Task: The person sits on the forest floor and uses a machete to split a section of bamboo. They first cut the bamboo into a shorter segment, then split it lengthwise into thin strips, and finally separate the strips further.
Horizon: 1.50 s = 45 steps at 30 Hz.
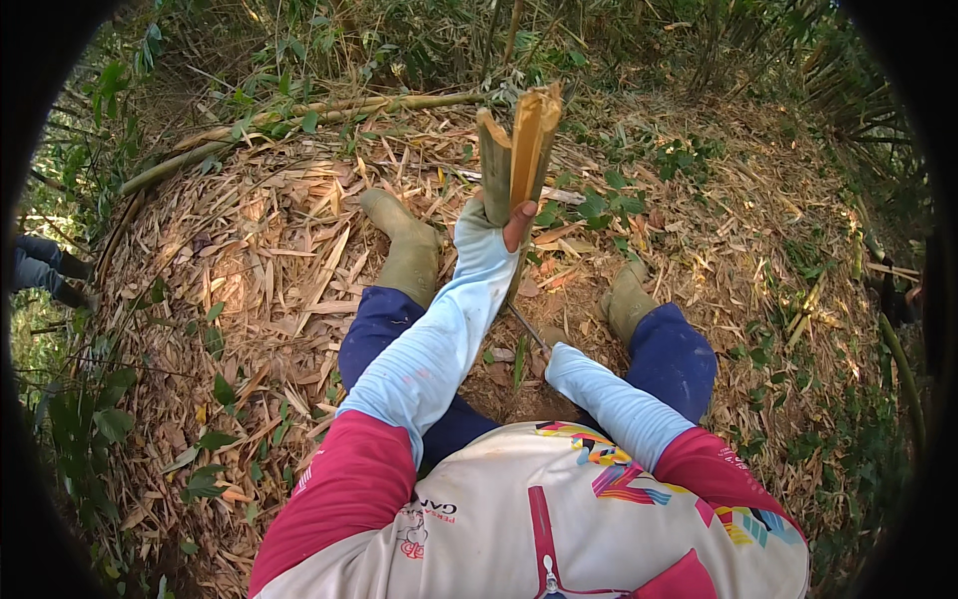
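My left hand (516, 226) reaches forward, closed round an upright bamboo stalk (495, 165) split at its top. Its thumb shows against the stalk; most of the other fingers are hidden. Pale yellow inner wood (529, 145) shows between the split pieces, with green bark outside. Lower and to the right, my right hand (555, 337) is closed at the end of a thin dark blade-like tool (527, 324). The tool slants up to the left towards the stalk's lower part. The right fingers are mostly hidden behind the light blue sleeve.
Dry bamboo leaves and husks (269, 260) cover the ground. My rubber boots (407, 245) stand apart on either side of the bamboo. A long curved pole (299, 115) lies ahead on the left. Another person's legs (45, 268) show at the far left. Green undergrowth (419, 40) rings the spot.
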Tool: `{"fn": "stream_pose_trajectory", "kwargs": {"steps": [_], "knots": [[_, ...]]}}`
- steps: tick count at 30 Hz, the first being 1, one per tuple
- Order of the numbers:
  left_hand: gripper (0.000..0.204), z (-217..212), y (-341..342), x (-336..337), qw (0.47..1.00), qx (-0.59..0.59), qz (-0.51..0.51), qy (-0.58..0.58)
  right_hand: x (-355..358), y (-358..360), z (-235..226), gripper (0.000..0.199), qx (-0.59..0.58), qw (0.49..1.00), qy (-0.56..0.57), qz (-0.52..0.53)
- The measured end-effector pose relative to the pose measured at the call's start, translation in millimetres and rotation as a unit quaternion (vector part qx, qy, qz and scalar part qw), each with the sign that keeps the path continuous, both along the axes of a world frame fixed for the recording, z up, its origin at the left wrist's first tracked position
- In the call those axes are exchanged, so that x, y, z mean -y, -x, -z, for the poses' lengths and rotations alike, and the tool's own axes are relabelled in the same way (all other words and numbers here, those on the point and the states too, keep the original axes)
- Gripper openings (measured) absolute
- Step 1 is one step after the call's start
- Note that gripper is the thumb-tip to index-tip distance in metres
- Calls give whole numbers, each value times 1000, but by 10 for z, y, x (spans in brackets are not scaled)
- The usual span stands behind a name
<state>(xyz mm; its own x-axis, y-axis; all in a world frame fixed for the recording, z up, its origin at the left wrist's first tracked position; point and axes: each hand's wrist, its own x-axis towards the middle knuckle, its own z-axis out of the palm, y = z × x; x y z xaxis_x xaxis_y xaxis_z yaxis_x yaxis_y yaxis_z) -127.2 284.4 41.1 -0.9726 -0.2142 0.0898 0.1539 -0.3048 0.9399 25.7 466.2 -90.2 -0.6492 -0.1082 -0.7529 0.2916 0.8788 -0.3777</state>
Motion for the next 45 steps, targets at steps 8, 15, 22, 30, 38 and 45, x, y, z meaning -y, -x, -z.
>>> {"fn": "stream_pose_trajectory", "kwargs": {"steps": [8, 15, 22, 30, 38, 45], "knots": [[38, -5, -10, 36, 997, -30, -58, 30, -129, -154, 365, 20, 286, 877, 295, 248], [43, 124, 25, 220, 992, -50, -103, 52, 273, -47, -369, 20, 218, 875, 327, 282], [50, 221, 81, 237, 991, -64, -86, 86, 573, 373, -1253, 28, 238, 904, 225, 276], [45, 304, 475, 593, 984, 16, -148, 98, 323, 101, -726, 21, 182, 912, 229, 287], [56, 338, 626, 518, 985, 32, -110, 129, 441, 182, -819, 26, 166, 883, 265, 349], [48, 349, 484, 192, 991, -26, -69, 110, 534, 662, -1134, 82, 191, 844, 324, 381]]}}
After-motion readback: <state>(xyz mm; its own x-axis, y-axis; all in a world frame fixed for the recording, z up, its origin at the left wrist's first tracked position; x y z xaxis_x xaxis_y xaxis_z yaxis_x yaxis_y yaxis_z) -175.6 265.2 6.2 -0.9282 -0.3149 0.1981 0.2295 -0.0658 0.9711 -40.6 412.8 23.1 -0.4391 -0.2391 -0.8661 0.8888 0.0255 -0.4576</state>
